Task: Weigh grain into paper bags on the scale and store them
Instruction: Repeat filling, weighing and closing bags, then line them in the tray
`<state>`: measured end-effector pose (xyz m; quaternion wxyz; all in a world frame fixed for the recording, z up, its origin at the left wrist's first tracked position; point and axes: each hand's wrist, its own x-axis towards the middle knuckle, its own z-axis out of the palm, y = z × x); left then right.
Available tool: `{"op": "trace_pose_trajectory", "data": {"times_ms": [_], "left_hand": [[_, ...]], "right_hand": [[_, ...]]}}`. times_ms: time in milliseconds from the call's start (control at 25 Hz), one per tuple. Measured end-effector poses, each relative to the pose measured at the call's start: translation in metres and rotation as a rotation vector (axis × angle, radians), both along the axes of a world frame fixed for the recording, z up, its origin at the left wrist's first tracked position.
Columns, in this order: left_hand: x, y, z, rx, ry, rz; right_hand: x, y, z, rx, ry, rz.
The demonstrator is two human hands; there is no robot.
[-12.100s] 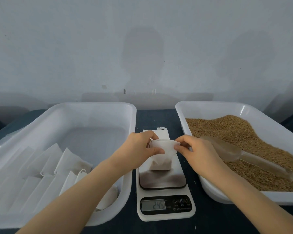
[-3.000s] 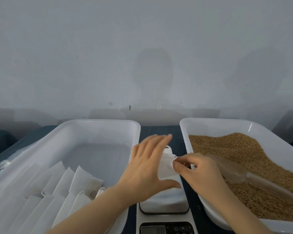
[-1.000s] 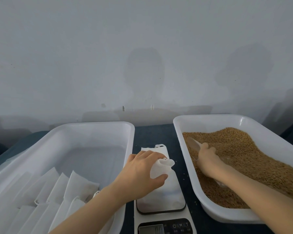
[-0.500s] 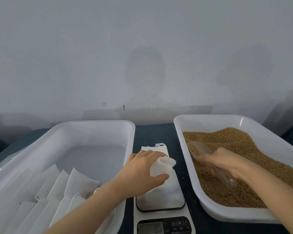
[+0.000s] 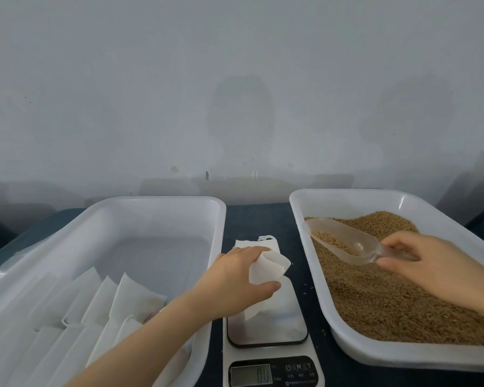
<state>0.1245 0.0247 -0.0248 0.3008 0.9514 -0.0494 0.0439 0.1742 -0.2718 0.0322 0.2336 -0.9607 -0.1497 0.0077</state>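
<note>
Head view: left hand (image 5: 235, 277) grips an open paper bag (image 5: 268, 268) near its mouth, the bag's lower end on the scale (image 5: 271, 356) platform, mid-tabletop (image 5: 257, 219). Right hand (image 5: 425, 263) pinches the handle of a clear scoop (image 5: 344, 241) carrying a little grain, held just above the grain (image 5: 389, 311) heap in the right tray (image 5: 299, 208). Left tray (image 5: 162, 202) holds white bags (image 5: 134, 297) lying at its near end.

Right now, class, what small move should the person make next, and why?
Probably swing the scoop left and tip it into the paper bag: the right hand holds it loaded with grain, and the left hand holds the bag open on the scale.
</note>
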Motion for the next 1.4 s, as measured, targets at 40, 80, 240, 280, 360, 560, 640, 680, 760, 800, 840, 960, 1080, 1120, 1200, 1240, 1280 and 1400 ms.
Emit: {"op": "trace_pose_trajectory", "data": {"times_ms": [40,80,240,280,360,560,640,680,760,800,840,960,1080,1120,1200,1240,1280,1400], "left_hand": [[0.0,0.0,0.0,0.0,0.001,-0.001],[0.0,0.0,0.0,0.003,0.004,-0.003],[-0.002,-0.001,0.002,0.013,0.006,-0.015],[-0.002,-0.001,0.002,0.011,0.006,-0.018],[-0.004,-0.001,0.003,0.003,0.007,-0.028],[-0.004,-0.001,0.004,-0.008,-0.028,-0.043],[-0.004,-0.002,0.005,-0.012,-0.022,-0.047],[-0.005,-0.002,0.005,-0.016,-0.016,-0.054],[-0.005,-0.002,0.005,-0.037,-0.016,-0.076],[-0.005,-0.001,0.005,-0.055,-0.016,-0.082],[-0.005,-0.001,0.005,-0.072,-0.015,-0.08],[-0.004,0.0,0.005,-0.074,-0.013,-0.076],[-0.004,0.0,0.006,-0.056,-0.01,-0.095],[-0.004,-0.001,0.006,-0.055,-0.004,-0.102],[-0.003,-0.002,0.006,-0.049,0.027,-0.11],[-0.003,-0.002,0.006,-0.026,0.04,-0.114],[-0.003,-0.002,0.005,0.011,0.046,-0.122],[-0.002,-0.002,0.005,0.103,0.029,-0.143]], "right_hand": [[-0.004,-0.002,0.005,-0.021,-0.019,0.026],[-0.008,-0.003,0.01,-0.026,-0.034,0.048],[-0.019,0.003,0.023,-0.016,-0.064,0.126],[-0.02,0.006,0.025,-0.018,-0.068,0.14],[-0.021,0.012,0.028,-0.028,-0.08,0.155],[-0.022,0.023,0.038,-0.126,-0.154,0.164],[-0.022,0.025,0.042,-0.169,-0.182,0.161],[-0.022,0.026,0.043,-0.172,-0.192,0.152],[-0.021,0.028,0.044,-0.169,-0.215,0.128],[-0.02,0.029,0.043,-0.178,-0.229,0.123],[-0.019,0.029,0.042,-0.185,-0.238,0.123],[-0.02,0.03,0.037,-0.186,-0.235,0.132],[-0.019,0.03,0.03,-0.176,-0.215,0.123],[-0.019,0.03,0.028,-0.176,-0.209,0.119],[-0.019,0.031,0.024,-0.169,-0.199,0.105],[-0.019,0.031,0.022,-0.159,-0.195,0.095],[-0.018,0.03,0.02,-0.147,-0.19,0.085],[-0.017,0.027,0.02,-0.125,-0.152,0.077]]}}
